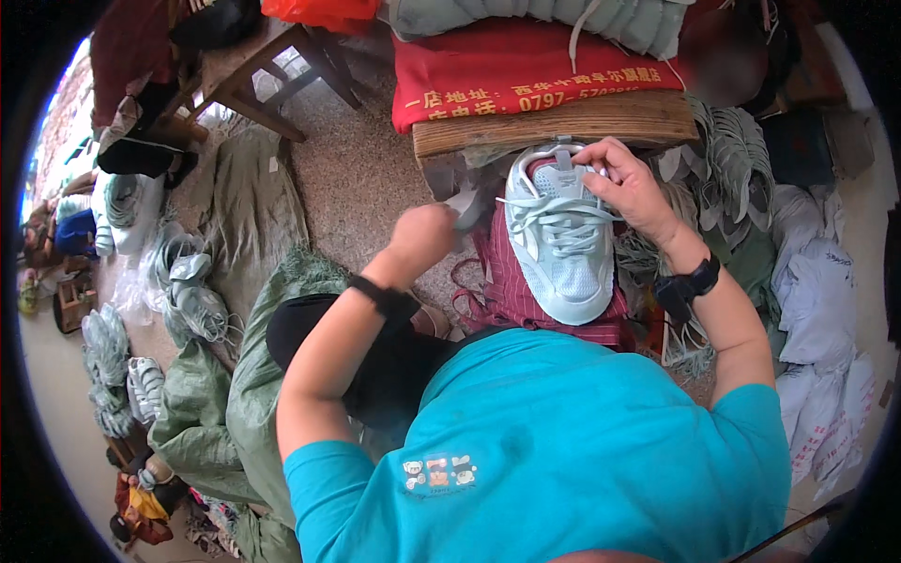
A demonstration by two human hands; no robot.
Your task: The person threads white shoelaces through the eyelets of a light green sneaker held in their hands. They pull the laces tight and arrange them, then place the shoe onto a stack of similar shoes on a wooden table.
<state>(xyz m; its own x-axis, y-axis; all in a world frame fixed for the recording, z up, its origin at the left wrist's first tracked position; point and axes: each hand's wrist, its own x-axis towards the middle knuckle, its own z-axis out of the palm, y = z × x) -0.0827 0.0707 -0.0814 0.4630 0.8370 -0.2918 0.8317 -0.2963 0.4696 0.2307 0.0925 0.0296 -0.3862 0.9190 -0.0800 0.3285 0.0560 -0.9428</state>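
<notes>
With the right hand [640, 195] half-curled at its collar, a pale-blue lace-up sneaker [563, 272] lies toward 8 o'clock.
The left hand [422, 241], blurred, mostly closed, has it at 3 o'clock; whether either grips, I cannot tell.

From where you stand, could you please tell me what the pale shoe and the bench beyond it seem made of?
Pale shoe: probably woven mesh, matte, given its fine dotted texture; the smooth toe rim looks like rubber or plastic. Bench: apparently wood, dull, with visible grain lines.
</notes>
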